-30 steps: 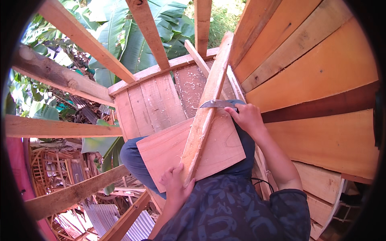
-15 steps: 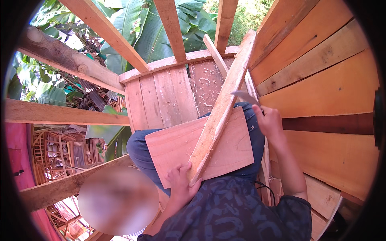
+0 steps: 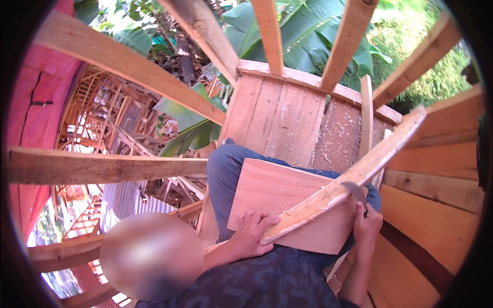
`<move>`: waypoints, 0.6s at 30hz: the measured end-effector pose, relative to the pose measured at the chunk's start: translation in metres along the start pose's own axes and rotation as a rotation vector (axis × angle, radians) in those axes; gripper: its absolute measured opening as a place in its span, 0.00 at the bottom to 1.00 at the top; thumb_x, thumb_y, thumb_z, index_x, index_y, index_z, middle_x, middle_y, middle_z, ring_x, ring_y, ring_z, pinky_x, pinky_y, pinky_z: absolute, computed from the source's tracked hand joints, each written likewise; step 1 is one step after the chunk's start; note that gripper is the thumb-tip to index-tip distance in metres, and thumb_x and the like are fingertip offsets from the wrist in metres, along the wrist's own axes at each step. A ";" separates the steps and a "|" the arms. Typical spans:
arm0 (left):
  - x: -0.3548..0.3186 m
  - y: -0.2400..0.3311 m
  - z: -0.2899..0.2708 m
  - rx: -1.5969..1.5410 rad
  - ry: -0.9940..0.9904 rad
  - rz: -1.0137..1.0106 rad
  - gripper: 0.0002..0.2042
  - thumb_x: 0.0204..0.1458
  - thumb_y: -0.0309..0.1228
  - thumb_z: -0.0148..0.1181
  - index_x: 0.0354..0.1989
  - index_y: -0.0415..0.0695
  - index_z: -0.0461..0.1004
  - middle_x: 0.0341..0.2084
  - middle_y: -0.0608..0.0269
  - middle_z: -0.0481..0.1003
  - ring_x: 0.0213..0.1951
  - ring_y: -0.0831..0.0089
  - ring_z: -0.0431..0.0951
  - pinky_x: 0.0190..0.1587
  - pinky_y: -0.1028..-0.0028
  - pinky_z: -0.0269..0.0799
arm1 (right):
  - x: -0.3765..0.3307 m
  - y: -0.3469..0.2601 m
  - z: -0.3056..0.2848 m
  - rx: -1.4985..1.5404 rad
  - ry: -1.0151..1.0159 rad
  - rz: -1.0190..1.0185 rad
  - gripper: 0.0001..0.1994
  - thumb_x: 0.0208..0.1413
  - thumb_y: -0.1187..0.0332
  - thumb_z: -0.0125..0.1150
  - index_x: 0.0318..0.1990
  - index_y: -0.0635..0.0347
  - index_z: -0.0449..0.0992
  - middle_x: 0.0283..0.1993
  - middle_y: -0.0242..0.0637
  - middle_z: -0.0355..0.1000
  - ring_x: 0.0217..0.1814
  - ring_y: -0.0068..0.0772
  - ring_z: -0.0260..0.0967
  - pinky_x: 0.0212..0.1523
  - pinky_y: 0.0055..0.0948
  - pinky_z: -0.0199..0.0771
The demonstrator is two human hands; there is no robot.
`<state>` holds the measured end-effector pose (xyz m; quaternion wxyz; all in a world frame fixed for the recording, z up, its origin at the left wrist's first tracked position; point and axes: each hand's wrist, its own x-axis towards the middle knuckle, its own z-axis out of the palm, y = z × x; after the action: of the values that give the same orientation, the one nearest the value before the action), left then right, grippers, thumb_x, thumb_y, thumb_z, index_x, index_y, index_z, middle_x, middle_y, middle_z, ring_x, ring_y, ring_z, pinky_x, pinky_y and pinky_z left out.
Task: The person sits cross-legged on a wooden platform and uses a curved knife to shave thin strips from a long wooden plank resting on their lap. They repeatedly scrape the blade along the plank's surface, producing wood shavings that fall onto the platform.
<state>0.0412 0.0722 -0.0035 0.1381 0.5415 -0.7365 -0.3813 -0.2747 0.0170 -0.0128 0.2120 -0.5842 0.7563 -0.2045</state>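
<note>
A long pale wooden strip lies slanted across a flat board that rests on my lap. My left hand grips the strip's near end and presses it onto the board. My right hand holds a knife, its grey blade set against the strip's edge near the middle. Wood shavings lie on the board beside the strip.
I sit on a raised plank platform among bare wooden beams. Orange plank walling curves along the right. Banana leaves and a bamboo frame structure lie below to the left. Another person's blurred head shows at lower left.
The view has swung left and down. The strip now lies more slanted across the board, and my right hand with the knife has moved lower along it.
</note>
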 end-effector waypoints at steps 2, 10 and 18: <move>-0.003 -0.002 -0.002 -0.021 -0.012 -0.001 0.35 0.33 0.34 0.71 0.57 0.50 0.68 0.47 0.55 0.64 0.52 0.55 0.63 0.54 0.56 0.53 | -0.012 -0.007 0.004 -0.066 -0.090 -0.207 0.20 0.60 0.56 0.54 0.28 0.67 0.74 0.19 0.55 0.66 0.23 0.58 0.68 0.25 0.47 0.64; -0.007 -0.006 0.012 0.008 -0.019 0.013 0.40 0.32 0.35 0.73 0.60 0.51 0.63 0.51 0.57 0.62 0.58 0.56 0.59 0.56 0.56 0.53 | -0.019 0.003 0.003 -0.078 -0.063 -0.095 0.21 0.63 0.54 0.50 0.38 0.66 0.78 0.24 0.56 0.72 0.24 0.55 0.71 0.26 0.46 0.68; -0.005 0.000 0.002 0.020 -0.051 -0.024 0.40 0.32 0.35 0.73 0.61 0.52 0.62 0.51 0.57 0.63 0.56 0.56 0.61 0.53 0.55 0.56 | -0.010 0.028 0.013 0.000 0.016 -0.103 0.23 0.66 0.58 0.46 0.32 0.75 0.75 0.20 0.57 0.69 0.21 0.50 0.68 0.23 0.42 0.61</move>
<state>0.0413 0.0774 -0.0037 0.1094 0.5417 -0.7370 -0.3891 -0.2873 0.0329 -0.0385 0.1951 -0.6207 0.7268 -0.2201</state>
